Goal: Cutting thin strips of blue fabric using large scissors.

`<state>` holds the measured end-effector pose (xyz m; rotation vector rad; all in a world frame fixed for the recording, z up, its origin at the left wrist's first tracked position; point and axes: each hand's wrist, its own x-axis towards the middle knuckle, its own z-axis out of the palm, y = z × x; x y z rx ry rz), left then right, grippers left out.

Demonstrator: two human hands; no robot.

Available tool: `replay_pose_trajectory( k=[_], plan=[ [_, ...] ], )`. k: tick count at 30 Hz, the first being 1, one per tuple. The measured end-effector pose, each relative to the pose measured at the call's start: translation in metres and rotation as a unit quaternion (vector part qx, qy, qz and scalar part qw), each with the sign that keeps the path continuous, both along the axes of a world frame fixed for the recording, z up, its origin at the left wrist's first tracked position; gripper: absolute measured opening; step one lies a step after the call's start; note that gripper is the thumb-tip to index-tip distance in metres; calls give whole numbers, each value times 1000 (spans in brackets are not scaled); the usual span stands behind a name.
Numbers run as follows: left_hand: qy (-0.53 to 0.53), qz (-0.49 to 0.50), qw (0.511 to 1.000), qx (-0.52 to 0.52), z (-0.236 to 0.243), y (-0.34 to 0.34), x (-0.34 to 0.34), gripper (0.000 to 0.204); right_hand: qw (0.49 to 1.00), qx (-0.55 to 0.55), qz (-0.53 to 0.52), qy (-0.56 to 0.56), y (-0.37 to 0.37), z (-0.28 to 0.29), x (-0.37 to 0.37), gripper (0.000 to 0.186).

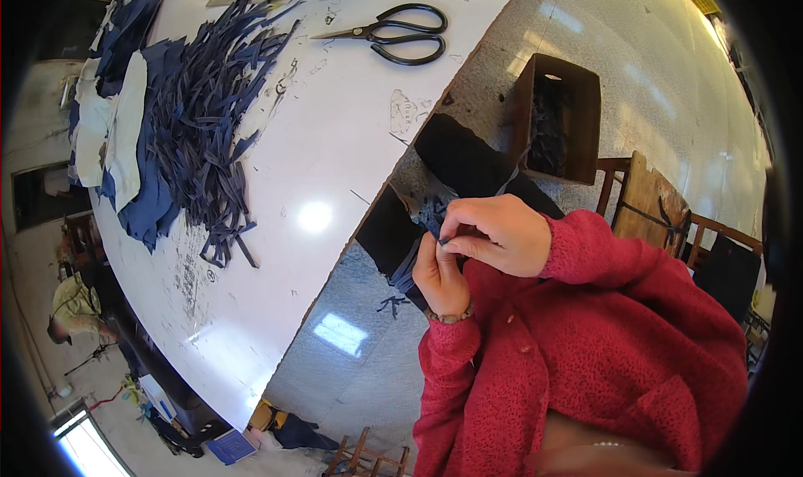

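Note:
Close together above my lap, my left hand (442, 278) and my right hand (500, 234) pinch a small dark blue fabric strip (433, 224) between their fingertips. Most of that strip is hidden behind my fingers. More narrow dark strips (405, 274) lie across my dark trouser leg (386, 233), just beside my left hand. On the white table to the left spreads a big heap of dark blue strips (205, 113). Black-handled scissors (393, 35) rest near the table's far right edge, their blades apart from the heap.
Larger blue and pale cloth pieces (125, 134) lie left of the heap, and a ruler (242, 0) behind it. An open cardboard box (527, 113) with dark scraps stands on the floor. A wooden chair (640, 197) is at the right; a person (77, 305) bends over at far left.

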<state>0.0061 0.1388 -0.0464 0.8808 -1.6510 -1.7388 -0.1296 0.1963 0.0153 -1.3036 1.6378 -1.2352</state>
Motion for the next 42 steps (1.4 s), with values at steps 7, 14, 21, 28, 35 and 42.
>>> replay_pose_trajectory(
  k=[7, 14, 21, 28, 35, 42],
  plan=[
    [-22, -8, 1000, -3, 12, 1, -4, 21, 966, -12, -84, -244, 0, -8, 7, 6],
    [-57, -2, 997, -47, 10, 3, -4, 20, 940, 29, -85, -330, -1, -15, 7, 9],
    [-59, -10, 996, -73, 11, 5, -7, 20, 914, 43, -104, -391, -2, -18, 4, 12],
    [-44, -57, 996, -43, 16, 2, -5, 26, 913, 47, -86, -395, -3, -15, -7, 18],
    [-22, -78, 996, -26, 17, 2, -6, 31, 988, 4, -67, -138, -7, 4, -15, 23],
    [-27, -49, 997, -47, 43, -9, -13, 24, 999, -46, 19, 6, -29, 27, -27, 24]
  ],
)
